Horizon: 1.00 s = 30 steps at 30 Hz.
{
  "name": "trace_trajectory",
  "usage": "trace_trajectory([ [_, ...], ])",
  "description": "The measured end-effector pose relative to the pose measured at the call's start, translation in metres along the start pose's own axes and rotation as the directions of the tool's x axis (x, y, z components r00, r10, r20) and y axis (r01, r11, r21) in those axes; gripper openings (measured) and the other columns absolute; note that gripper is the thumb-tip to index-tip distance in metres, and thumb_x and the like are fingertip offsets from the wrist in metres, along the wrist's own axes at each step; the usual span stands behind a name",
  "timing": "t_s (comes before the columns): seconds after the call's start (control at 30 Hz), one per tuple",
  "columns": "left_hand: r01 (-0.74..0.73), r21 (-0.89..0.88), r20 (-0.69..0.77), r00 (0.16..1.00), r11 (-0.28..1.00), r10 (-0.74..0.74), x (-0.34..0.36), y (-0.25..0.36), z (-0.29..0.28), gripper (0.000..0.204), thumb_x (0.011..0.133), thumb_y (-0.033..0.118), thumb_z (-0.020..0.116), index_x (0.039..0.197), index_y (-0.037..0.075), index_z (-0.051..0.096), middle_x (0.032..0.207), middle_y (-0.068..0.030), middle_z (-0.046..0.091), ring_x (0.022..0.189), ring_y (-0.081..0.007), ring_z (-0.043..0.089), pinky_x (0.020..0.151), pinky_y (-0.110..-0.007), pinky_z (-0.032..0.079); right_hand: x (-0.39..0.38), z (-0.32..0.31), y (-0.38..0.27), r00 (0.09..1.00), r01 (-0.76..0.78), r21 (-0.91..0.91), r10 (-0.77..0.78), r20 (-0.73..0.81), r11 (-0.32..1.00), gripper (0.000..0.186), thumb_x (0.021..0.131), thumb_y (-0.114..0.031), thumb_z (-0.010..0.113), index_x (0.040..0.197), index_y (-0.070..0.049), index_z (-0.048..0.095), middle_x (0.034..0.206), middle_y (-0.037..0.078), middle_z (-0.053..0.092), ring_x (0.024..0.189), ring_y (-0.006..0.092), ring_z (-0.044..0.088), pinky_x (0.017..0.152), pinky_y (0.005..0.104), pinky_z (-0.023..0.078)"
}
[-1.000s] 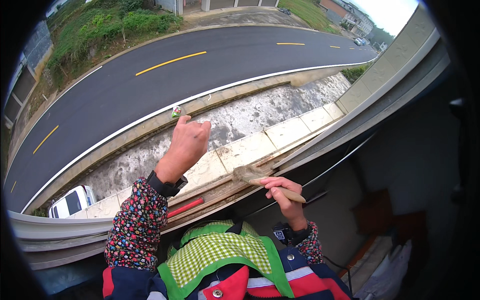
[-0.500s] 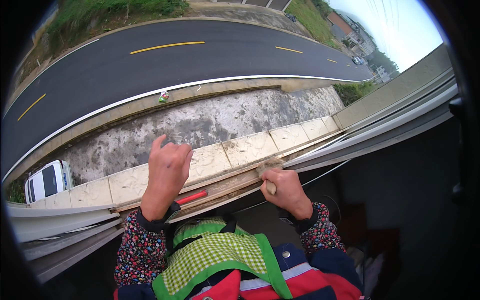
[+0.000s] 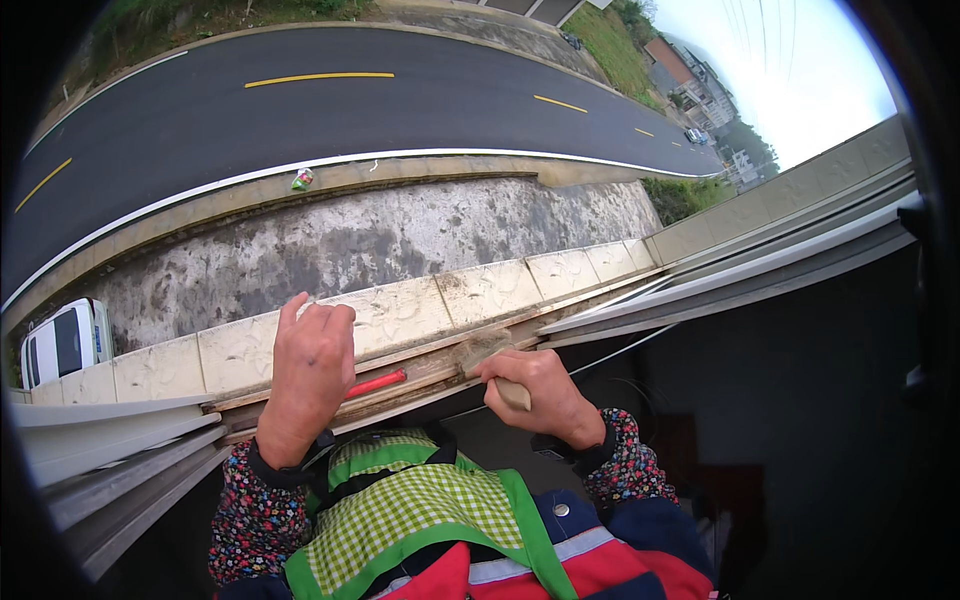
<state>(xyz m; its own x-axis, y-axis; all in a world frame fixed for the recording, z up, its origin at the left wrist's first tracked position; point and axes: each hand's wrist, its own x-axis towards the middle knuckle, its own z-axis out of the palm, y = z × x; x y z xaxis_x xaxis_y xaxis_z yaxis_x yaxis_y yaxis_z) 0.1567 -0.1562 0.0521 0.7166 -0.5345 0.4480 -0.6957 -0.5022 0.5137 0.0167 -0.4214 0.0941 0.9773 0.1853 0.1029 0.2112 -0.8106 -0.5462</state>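
Note:
My right hand (image 3: pixel 545 393) is closed round the pale wooden handle of a brush (image 3: pixel 514 394). Its worn, greyish-tan bristles press into the dirty window track (image 3: pixel 435 375). My left hand (image 3: pixel 313 365) hovers over the tiled outer ledge (image 3: pixel 490 292), its fingers mostly curled and one reaching further forward. The fingertips point away from me, so what they hold, if anything, is hidden. A red stick-like handle (image 3: pixel 376 383) lies in the track just right of my left wrist, its far part covered by that hand.
White sliding window frames stand at the left (image 3: pixel 120 430) and right (image 3: pixel 740 275) of the opening. Outside and below lie a stained concrete strip (image 3: pixel 400 225), a white vehicle (image 3: pixel 65 342) and a road (image 3: pixel 420 110). A green checked apron (image 3: pixel 420 505) covers my front.
The brush in my right hand has slid left along the track, towards the red handle. My left hand stays near the ledge, with its raised finger more bent. The whole view has shifted slightly.

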Motion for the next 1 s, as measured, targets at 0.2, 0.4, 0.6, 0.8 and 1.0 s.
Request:
trace_trajectory([
  [0.2,0.011,-0.007,0.1,0.995,1.0,-0.011,-0.026,-0.009,-0.007,0.015,0.085,0.004,0.068,0.099,0.003,0.065,0.089,-0.011,0.062,0.093,-0.0282,0.061,0.108,-0.051,0.04,0.011,-0.012,-0.004,0.964,-0.261,-0.368,0.22,-0.151,0.892,0.004,0.076,-0.009,0.067,0.076,-0.006,0.066,0.072,0.014,0.066,0.068,0.0342,0.067,0.063,0.0409,0.056],
  [0.4,0.086,-0.054,0.117,0.99,0.995,-0.079,-0.057,-0.019,-0.011,0.024,0.083,0.008,0.072,0.105,0.002,0.064,0.101,-0.0135,0.063,0.097,-0.0325,0.06,0.105,-0.05,0.042,0.002,0.015,-0.009,0.997,-0.074,-0.119,0.073,-0.02,0.99,0.015,0.076,-0.006,0.069,0.091,-0.005,0.071,0.082,0.013,0.071,0.072,0.0303,0.07,0.066,0.0366,0.058],
  [0.6,0.229,-0.13,0.16,0.965,0.965,-0.207,-0.095,-0.019,-0.009,0.047,0.08,0.009,0.077,0.122,-0.001,0.06,0.125,-0.0199,0.058,0.117,-0.0394,0.055,0.103,-0.045,0.044,-0.024,0.001,-0.002,0.935,-0.216,-0.271,0.119,-0.333,0.938,0.015,0.076,-0.001,0.067,0.091,0.0,0.07,0.092,0.016,0.073,0.077,0.0311,0.071,0.069,0.0354,0.058],
  [0.8,0.181,-0.043,0.161,0.972,0.983,-0.172,-0.107,-0.023,0.003,0.07,0.069,0.014,0.084,0.131,-0.003,0.056,0.134,-0.0207,0.055,0.128,-0.0392,0.052,0.111,-0.056,0.038,-0.084,-0.024,-0.031,0.819,-0.413,0.383,0.521,-0.239,0.826,0.017,0.078,0.008,0.059,0.09,0.003,0.071,0.1,0.015,0.075,0.08,0.0185,0.072,0.071,0.0284,0.057],
  [1.0,0.153,0.002,0.239,0.96,0.988,-0.149,-0.109,-0.028,0.005,0.069,0.07,0.022,0.085,0.128,-0.004,0.057,0.131,-0.0204,0.057,0.126,-0.04,0.054,0.11,-0.057,0.039,-0.099,-0.01,-0.006,0.755,-0.631,0.345,0.652,0.067,0.695,0.012,0.081,0.003,0.06,0.087,0.004,0.071,0.095,0.015,0.075,0.087,0.021,0.073,0.079,0.03,0.056],
])
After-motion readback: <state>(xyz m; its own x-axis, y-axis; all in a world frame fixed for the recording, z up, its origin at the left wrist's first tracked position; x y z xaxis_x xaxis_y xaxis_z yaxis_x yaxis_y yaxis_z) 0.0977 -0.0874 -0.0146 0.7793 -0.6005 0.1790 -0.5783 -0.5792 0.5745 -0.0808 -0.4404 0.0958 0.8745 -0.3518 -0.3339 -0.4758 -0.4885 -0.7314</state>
